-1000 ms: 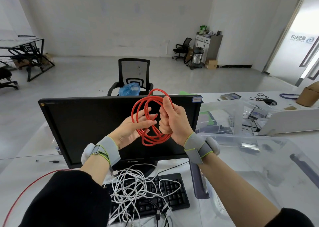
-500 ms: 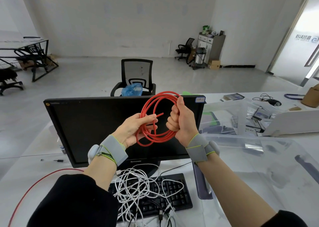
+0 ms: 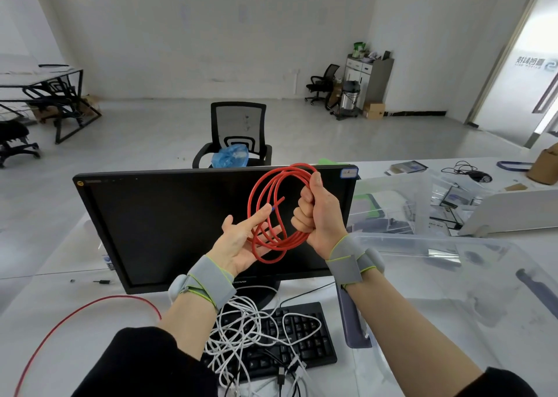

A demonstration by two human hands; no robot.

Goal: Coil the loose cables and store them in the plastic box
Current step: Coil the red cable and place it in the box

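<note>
- A loose red strand (image 3: 75, 315) trails across the white surface (image 3: 60, 291) at far left.
- The left hand (image 3: 238, 242), palm up with fingers spread, reaches through the red cable coil (image 3: 276, 212), whose lower loops rest across its fingers.
- The right hand (image 3: 318, 212) is clenched around the coil's right side, holding it upright before the monitor (image 3: 166, 215).
- The clear plastic box (image 3: 453, 275) sits just right of that wrist.

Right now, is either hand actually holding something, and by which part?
The right hand grips the red cable coil by its right side, loops bunched in the fist. The left hand is open, fingers straight under the coil's lower loops.
</note>
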